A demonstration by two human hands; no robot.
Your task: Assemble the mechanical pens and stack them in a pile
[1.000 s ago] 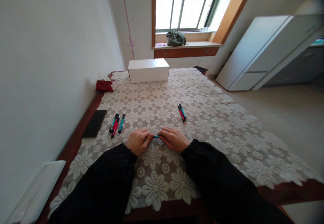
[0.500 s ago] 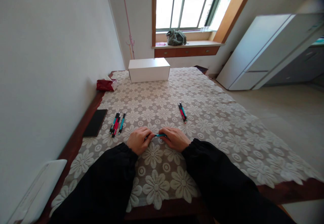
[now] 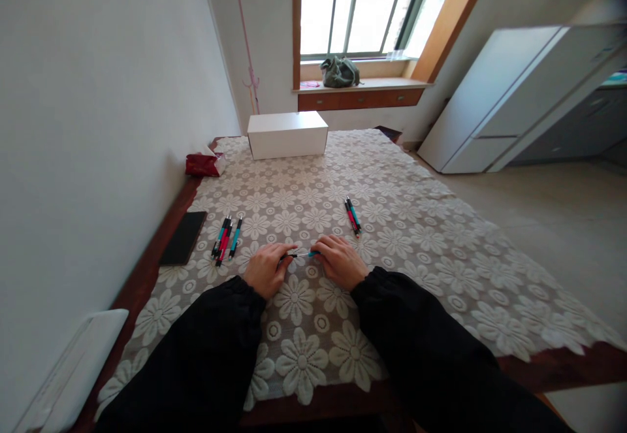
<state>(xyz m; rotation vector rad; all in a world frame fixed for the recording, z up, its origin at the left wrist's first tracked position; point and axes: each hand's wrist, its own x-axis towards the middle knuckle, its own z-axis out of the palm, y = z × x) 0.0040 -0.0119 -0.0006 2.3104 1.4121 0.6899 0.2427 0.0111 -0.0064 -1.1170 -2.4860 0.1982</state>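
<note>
Pen [image 3: 304, 254]: long axis left-right between both hands on the counter [image 3: 416, 237]. Left hand [image 3: 267, 270] pinches the dark end; right hand [image 3: 340, 262] pinches the teal end.

A room in a home: a wooden table [image 3: 161, 237] draped in a floral lace tablecloth [image 3: 392, 237] stands against a plain white wall [image 3: 98, 126]. Behind it, daylight fills a wood-framed window [image 3: 362, 8], where a green bag [image 3: 339, 72] sits on the sill above low drawers [image 3: 360, 100]. A pink coat stand [image 3: 245, 34] occupies the corner, and a white cabinet [image 3: 509, 100] lines the right side of the tiled floor [image 3: 553, 224]. A tissue pack [image 3: 203, 164] and a phone [image 3: 183, 237] lie on the table.
</note>
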